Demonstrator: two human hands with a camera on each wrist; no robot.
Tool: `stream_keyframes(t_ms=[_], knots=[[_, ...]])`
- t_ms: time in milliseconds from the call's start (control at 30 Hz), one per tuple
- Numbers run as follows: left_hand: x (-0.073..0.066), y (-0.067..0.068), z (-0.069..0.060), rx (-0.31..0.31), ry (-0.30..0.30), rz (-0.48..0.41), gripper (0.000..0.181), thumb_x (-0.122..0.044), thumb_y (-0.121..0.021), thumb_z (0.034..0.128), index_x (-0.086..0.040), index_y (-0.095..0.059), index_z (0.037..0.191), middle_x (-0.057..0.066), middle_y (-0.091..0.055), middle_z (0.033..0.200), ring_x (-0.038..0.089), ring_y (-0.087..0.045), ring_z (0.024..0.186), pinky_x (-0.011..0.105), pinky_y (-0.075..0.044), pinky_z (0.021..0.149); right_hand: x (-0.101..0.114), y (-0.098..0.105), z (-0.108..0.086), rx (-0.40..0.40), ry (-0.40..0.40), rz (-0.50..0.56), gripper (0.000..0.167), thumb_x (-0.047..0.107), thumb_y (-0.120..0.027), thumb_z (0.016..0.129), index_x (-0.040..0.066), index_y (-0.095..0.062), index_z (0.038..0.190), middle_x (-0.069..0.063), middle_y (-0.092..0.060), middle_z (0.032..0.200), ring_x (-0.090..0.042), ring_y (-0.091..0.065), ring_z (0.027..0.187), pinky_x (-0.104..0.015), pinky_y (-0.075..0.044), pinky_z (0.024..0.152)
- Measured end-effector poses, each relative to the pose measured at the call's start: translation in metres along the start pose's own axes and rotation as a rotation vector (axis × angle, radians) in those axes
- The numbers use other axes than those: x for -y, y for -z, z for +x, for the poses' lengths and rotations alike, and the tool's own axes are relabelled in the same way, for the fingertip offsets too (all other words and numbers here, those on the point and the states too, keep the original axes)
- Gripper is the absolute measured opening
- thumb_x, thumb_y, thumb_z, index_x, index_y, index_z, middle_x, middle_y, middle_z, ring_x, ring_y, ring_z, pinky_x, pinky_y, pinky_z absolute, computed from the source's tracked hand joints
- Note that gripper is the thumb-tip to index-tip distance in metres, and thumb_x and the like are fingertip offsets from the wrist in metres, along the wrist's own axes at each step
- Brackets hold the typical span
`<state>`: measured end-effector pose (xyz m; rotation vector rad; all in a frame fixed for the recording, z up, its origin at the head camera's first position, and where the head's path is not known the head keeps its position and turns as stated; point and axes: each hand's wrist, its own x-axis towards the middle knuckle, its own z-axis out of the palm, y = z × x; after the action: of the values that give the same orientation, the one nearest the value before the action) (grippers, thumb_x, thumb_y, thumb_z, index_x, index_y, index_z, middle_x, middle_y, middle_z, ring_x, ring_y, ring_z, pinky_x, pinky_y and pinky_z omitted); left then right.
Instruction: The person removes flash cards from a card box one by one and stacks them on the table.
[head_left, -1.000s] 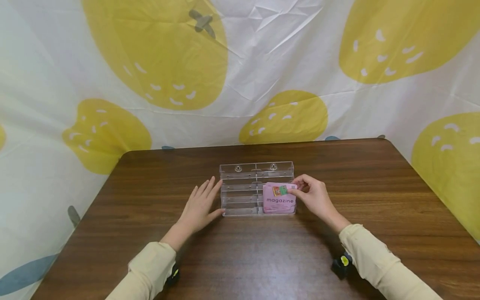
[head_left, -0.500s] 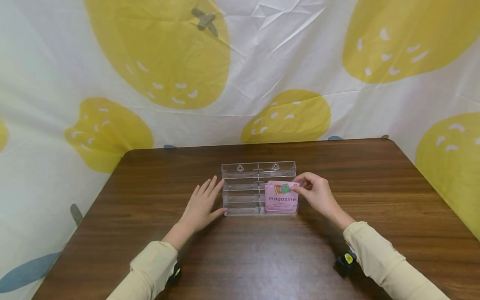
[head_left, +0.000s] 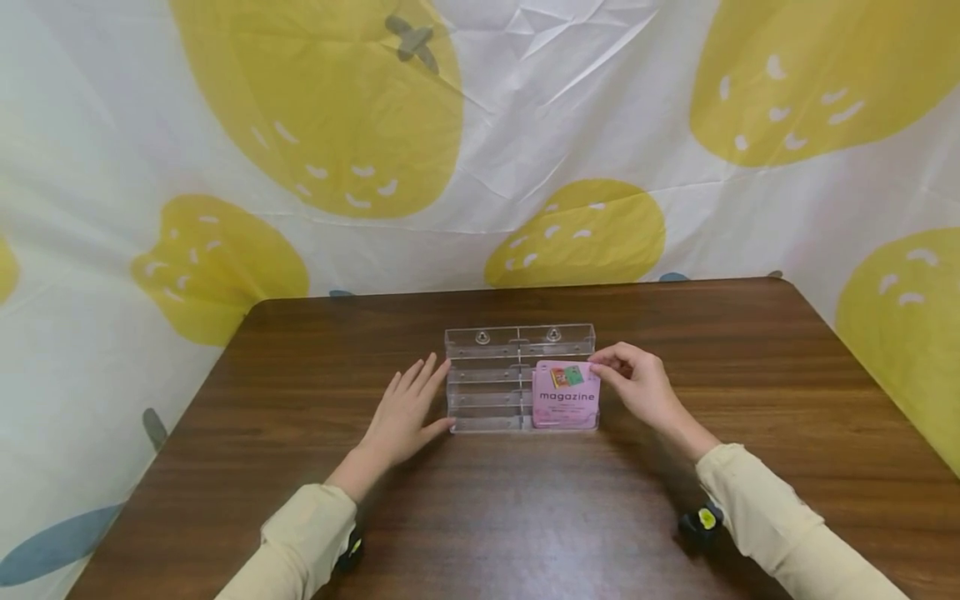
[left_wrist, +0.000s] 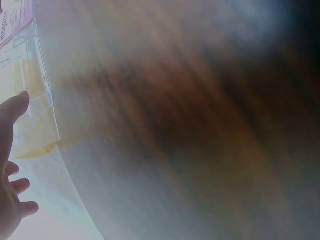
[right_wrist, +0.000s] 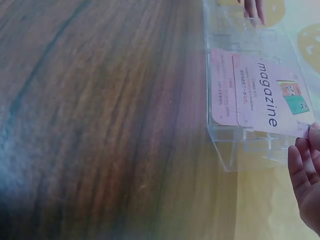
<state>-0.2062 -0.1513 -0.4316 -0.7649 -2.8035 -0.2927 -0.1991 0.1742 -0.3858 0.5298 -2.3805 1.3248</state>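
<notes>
A clear plastic card rack (head_left: 483, 390) with two columns of tiered pockets stands on the table. My right hand (head_left: 637, 383) pinches the upper right corner of a pink card (head_left: 566, 408) printed "magazine", between thumb and fingers. That card stands at the lower right of the rack. Another pink card (right_wrist: 222, 90) sits in the lowest right pocket, its lower part showing below the "magazine" card in the right wrist view. My left hand (head_left: 397, 417), fingers straight and spread, touches the rack's left side with thumb and fingertips.
The brown wooden table (head_left: 480, 517) extends around the rack on all sides. A white curtain with yellow fruit shapes (head_left: 577, 237) hangs behind its far edge. Dark wrist cameras (head_left: 701, 523) sit under both sleeves.
The "magazine" card has risen slightly and straightened in my right hand, and its printed picture is now less covered by the thumb. My left hand stays at the rack's side.
</notes>
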Motion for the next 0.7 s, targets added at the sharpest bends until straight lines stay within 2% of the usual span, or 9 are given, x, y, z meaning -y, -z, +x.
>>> stream_keyframes(t_ms=[133, 300, 433, 633, 700], knots=[[-0.001, 0.0, 0.0, -0.003, 0.004, -0.003, 0.081, -0.04, -0.065, 0.081, -0.013, -0.024, 0.145, 0.016, -0.027, 0.146, 0.034, -0.03, 0.13, 0.054, -0.025, 0.103, 0.005, 0.002, 0.0, 0.007, -0.006, 0.014, 0.006, -0.007, -0.061, 0.081, -0.011, -0.063, 0.085, -0.018, -0.061, 0.071, -0.013, -0.051, 0.058, -0.015, -0.04, 0.05], [-0.002, 0.001, 0.0, -0.012, 0.002, -0.001, 0.081, -0.04, -0.066, 0.0807, -0.013, -0.024, 0.144, 0.017, -0.029, 0.145, 0.035, -0.031, 0.13, 0.055, -0.026, 0.102, -0.014, 0.001, 0.004, -0.009, -0.01, 0.057, 0.005, -0.005, -0.062, 0.081, -0.007, -0.064, 0.085, -0.017, -0.06, 0.068, -0.013, -0.051, 0.056, -0.015, -0.04, 0.048], [-0.002, 0.001, -0.001, -0.019, 0.001, -0.002, 0.081, -0.039, -0.066, 0.0806, -0.013, -0.024, 0.144, 0.017, -0.03, 0.144, 0.035, -0.032, 0.129, 0.055, -0.026, 0.102, -0.024, 0.001, 0.005, -0.012, -0.017, 0.068, 0.004, -0.001, -0.063, 0.082, -0.002, -0.066, 0.085, -0.011, -0.06, 0.068, -0.011, -0.051, 0.056, -0.016, -0.04, 0.048], [-0.002, 0.0, -0.001, -0.019, 0.006, -0.012, 0.08, -0.039, -0.066, 0.0805, -0.013, -0.024, 0.144, 0.017, -0.03, 0.144, 0.035, -0.032, 0.129, 0.055, -0.026, 0.102, -0.019, 0.007, 0.006, -0.005, 0.007, 0.076, 0.005, 0.0, -0.062, 0.083, 0.0, -0.066, 0.087, -0.009, -0.061, 0.07, -0.011, -0.054, 0.057, -0.017, -0.043, 0.049], [-0.002, 0.0, 0.0, -0.019, 0.007, -0.017, 0.08, -0.039, -0.066, 0.0806, -0.013, -0.025, 0.144, 0.017, -0.03, 0.144, 0.034, -0.032, 0.129, 0.055, -0.026, 0.102, -0.012, 0.01, 0.005, -0.001, 0.021, 0.086, 0.006, -0.001, -0.062, 0.083, -0.001, -0.066, 0.087, -0.01, -0.062, 0.071, -0.009, -0.055, 0.057, -0.016, -0.044, 0.05]])
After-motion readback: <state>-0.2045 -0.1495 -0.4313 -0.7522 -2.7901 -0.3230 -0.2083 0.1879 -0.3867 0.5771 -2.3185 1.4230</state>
